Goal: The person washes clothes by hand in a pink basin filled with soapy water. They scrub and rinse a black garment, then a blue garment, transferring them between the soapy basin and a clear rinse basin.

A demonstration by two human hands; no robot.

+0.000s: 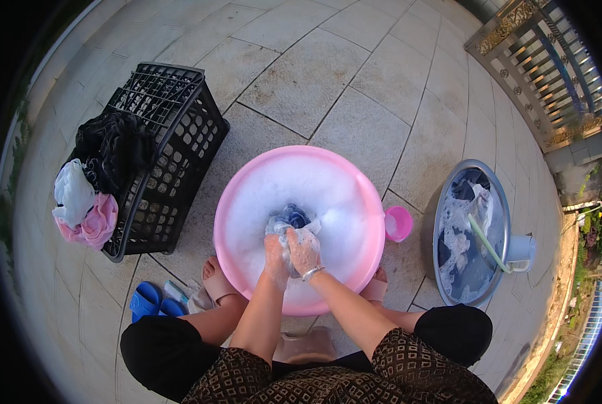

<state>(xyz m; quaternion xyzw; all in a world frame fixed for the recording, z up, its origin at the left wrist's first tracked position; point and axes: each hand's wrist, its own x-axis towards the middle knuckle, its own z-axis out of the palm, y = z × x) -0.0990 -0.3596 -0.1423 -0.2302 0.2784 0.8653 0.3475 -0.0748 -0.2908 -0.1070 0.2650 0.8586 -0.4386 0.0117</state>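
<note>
Both my hands are together over the middle of a round pink plastic basin point(223, 267), which is full of thick white suds point(311, 177). A wet garment point(291, 216), pale and dark blue, is bunched between them, with part of it down in the foam. My left hand point(276, 253) grips it from the left side, and my right hand point(305, 250) presses on it from the right, fingers curled. Foam clings to the skin of both hands. A bracelet point(313, 272) circles my right wrist. The garment's lower part is hidden by suds.
On the left stands a black plastic crate point(179, 166), with black point(114, 146), white and pink clothes point(96, 222) over its edge. A pink cup point(399, 223) touches the basin's right side. Further right, a metal tub point(432, 237) holds soaking clothes and a green hose point(485, 242). Blue slippers point(145, 299) lie lower left.
</note>
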